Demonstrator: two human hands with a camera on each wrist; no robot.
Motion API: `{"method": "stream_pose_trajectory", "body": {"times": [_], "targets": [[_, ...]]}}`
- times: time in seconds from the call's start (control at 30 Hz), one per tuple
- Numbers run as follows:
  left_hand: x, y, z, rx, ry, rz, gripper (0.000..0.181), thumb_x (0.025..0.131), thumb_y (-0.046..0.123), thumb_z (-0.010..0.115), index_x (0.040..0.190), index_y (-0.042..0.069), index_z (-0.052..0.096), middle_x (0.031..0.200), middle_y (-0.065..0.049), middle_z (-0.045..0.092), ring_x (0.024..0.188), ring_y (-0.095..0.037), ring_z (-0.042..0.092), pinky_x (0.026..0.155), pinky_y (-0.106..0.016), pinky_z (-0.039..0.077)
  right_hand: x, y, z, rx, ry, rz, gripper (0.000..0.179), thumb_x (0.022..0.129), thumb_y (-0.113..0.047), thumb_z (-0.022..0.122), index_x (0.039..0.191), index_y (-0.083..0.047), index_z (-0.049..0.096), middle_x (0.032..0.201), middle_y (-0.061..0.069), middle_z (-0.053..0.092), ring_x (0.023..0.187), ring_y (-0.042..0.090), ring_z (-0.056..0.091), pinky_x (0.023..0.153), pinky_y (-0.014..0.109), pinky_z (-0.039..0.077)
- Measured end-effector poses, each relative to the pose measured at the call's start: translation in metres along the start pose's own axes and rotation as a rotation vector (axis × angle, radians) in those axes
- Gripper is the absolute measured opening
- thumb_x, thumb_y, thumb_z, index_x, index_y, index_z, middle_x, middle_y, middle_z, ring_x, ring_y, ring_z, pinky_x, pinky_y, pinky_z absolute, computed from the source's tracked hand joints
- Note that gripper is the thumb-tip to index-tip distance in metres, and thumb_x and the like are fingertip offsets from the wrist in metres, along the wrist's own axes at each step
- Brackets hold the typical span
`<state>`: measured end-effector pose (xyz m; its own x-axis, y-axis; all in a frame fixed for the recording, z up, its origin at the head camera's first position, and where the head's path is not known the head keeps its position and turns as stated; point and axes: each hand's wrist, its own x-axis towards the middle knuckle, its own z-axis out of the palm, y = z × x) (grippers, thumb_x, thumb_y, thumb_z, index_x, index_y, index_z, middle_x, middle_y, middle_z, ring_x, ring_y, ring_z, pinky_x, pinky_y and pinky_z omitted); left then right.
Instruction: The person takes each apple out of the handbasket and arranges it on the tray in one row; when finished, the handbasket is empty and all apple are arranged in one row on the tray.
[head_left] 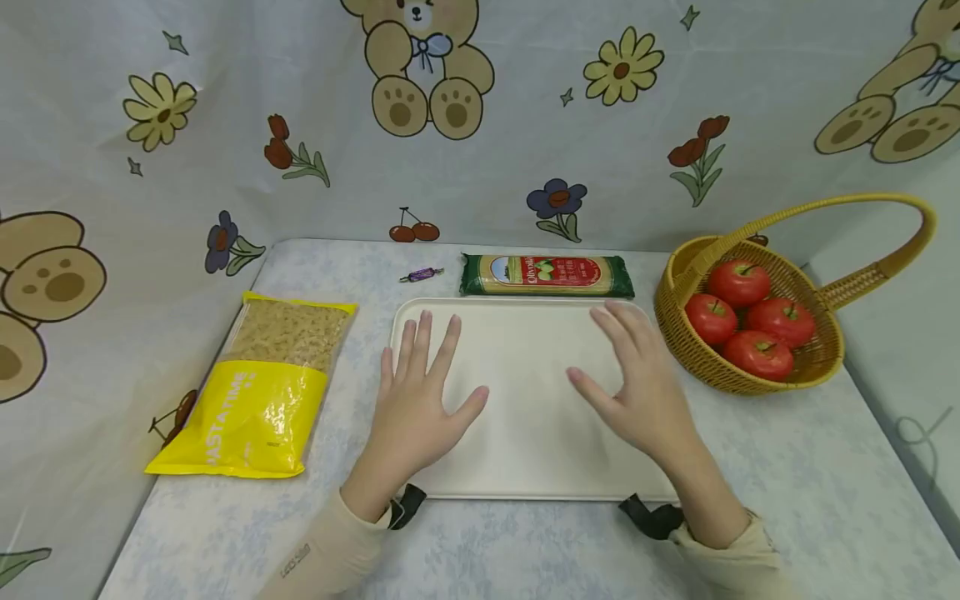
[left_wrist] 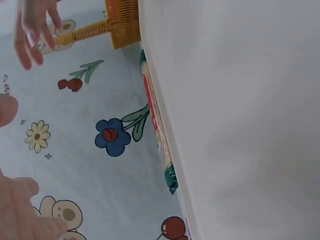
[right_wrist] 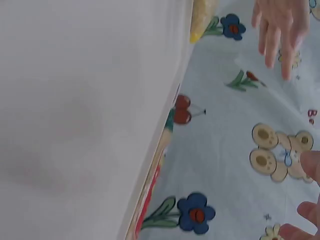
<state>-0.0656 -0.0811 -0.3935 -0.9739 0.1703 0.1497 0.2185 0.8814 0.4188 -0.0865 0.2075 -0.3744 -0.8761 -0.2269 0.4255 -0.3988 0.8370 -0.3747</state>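
Note:
Over the left part of a white tray [head_left: 525, 400] my left hand [head_left: 416, 408] is held with its fingers spread and nothing in it. On the other side my right hand [head_left: 637, 383] hovers above the tray's right part, fingers extended and thumb apart, likewise holding nothing. The tray's surface is bare and fills much of the left wrist view and the right wrist view. Just behind the tray lies a green and red pack of noodles [head_left: 547, 276], nearest to the right fingertips. A small purple wrapped candy [head_left: 422, 274] lies left of that pack.
At left a yellow bag of pasta [head_left: 262, 400] lies flat on the table [head_left: 525, 550]. To the right stands a wicker basket [head_left: 682, 333] with a tall handle, holding several red apples [head_left: 757, 354]. A printed cloth [head_left: 300, 67] hangs behind the table.

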Motion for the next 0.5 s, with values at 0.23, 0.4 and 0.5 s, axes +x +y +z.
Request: {"method": "stream_pose_trajectory", "body": {"times": [0.23,0.4,0.5], "targets": [[-0.032,-0.035,0.000,-0.245,-0.096,-0.077,0.097,0.090,0.059,0.061,0.159,0.036,-0.004,0.169,0.000,-0.007,0.156,-0.029,-0.006,0.121,-0.066,0.009,-0.003,0.084,-0.047,0.137,0.044,0.158,0.070,0.087,-0.015,0.073,0.150,-0.011,0.042,0.153,0.020,0.040,0.140,0.043,0.033,0.115,0.067,0.023],[-0.050,-0.059,0.011,-0.337,-0.165,-0.165,0.105,0.086,0.063,0.064,0.160,0.032,-0.005,0.169,-0.006,-0.009,0.155,-0.035,-0.006,0.117,-0.072,0.011,0.004,0.143,-0.069,0.087,-0.112,0.303,0.073,0.094,-0.024,0.066,0.154,-0.002,0.029,0.154,0.031,0.031,0.142,0.052,0.025,0.111,0.075,0.019],[-0.055,-0.069,0.019,-0.364,-0.198,-0.192,0.112,0.082,0.065,0.068,0.160,0.028,-0.004,0.168,-0.009,-0.009,0.155,-0.036,-0.006,0.115,-0.075,0.011,0.011,0.170,-0.071,0.058,-0.215,0.336,0.079,0.096,-0.032,0.063,0.156,0.000,0.022,0.154,0.036,0.026,0.142,0.056,0.020,0.111,0.076,0.017]]}}
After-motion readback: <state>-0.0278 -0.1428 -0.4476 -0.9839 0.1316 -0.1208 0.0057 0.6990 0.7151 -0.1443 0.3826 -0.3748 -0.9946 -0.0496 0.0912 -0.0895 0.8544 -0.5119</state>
